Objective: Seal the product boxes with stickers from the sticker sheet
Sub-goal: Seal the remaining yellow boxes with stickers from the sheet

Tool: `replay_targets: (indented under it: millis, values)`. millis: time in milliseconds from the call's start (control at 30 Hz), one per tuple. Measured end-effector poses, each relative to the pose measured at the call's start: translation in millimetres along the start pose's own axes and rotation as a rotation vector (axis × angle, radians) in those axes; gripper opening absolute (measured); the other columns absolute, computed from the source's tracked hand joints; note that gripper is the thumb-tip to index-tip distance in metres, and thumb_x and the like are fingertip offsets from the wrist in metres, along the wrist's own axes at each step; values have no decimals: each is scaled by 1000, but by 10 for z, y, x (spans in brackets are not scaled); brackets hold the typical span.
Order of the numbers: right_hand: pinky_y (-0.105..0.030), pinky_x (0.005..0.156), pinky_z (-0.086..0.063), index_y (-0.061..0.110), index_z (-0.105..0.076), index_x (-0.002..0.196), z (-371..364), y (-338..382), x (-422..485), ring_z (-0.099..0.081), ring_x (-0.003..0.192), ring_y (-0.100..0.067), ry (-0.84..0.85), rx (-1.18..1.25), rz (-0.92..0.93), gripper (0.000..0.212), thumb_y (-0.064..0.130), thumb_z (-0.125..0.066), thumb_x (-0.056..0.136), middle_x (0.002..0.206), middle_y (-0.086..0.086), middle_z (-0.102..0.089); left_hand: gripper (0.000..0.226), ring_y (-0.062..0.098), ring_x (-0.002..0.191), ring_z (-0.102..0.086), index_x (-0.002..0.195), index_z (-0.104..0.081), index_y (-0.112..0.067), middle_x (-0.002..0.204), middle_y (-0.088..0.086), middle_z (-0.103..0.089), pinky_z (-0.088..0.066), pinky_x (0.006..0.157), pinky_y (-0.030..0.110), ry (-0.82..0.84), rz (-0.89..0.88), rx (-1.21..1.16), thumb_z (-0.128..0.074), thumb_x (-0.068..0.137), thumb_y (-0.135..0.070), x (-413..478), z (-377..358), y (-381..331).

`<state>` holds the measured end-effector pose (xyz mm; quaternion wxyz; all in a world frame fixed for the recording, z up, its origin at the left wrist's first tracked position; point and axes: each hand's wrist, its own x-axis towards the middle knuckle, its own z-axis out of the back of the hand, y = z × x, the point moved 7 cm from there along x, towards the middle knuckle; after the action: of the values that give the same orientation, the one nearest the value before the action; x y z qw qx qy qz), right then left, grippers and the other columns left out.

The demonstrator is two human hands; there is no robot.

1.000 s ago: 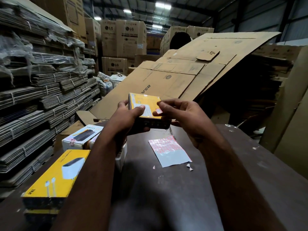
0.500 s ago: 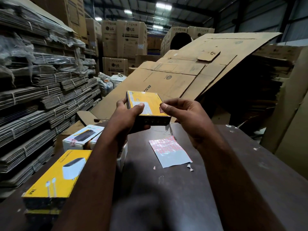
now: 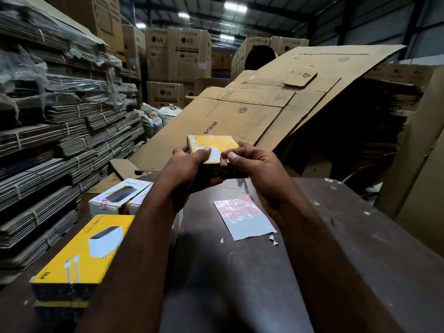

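My left hand [image 3: 189,165] grips the yellow box [image 3: 213,143] over the table [image 3: 341,239]; my right hand [image 3: 254,165] pinches its near edge beside a red sticker [image 3: 223,161], fingers hidden underneath.

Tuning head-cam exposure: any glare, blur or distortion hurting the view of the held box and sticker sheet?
Head view: ceiling lights blown out; table dim, arm shadows across it; yellow box, left hand and right hand sharp; sticker sheet legible, bare lower part shiny; wide-angle bends cardboard stacks at left.
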<state>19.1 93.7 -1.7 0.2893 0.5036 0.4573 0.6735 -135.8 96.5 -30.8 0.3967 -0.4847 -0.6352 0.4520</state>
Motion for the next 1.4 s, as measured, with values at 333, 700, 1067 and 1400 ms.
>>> replay_targets:
  millis: [333,700,1067,1400]
  values:
    - [-5,76,-45,15,-75,84,8,36,-21,-54,104,12,17,-36,12,19,7,-61,94,135,6,-53,50,41,96,-71,138,-42,-2,125,28,-60,-60,67,42,28,15,-59,-60,95,-19,31,15,29]
    - [-32,107,-42,22,-77,79,-13,8,-12,-43,135,-13,6,-55,-9,17,15,-67,91,148,-6,-49,51,42,96,-70,138,-41,-2,126,30,-59,-60,66,42,17,30,-51,-62,95,-19,49,41,34]
    - [0,66,-43,1,-72,93,-3,53,-44,-56,80,26,26,-7,24,9,-2,-64,90,113,7,-57,48,42,96,-71,136,-42,-1,124,30,-60,-60,68,41,26,27,-53,-61,96,-19,44,25,37]
    - [-3,64,-45,-3,-69,92,-7,37,-54,-59,73,22,26,22,67,9,-7,-69,84,104,15,-58,48,42,96,-71,137,-40,1,123,30,-60,-60,67,40,39,30,-52,-59,97,-18,14,-1,26]
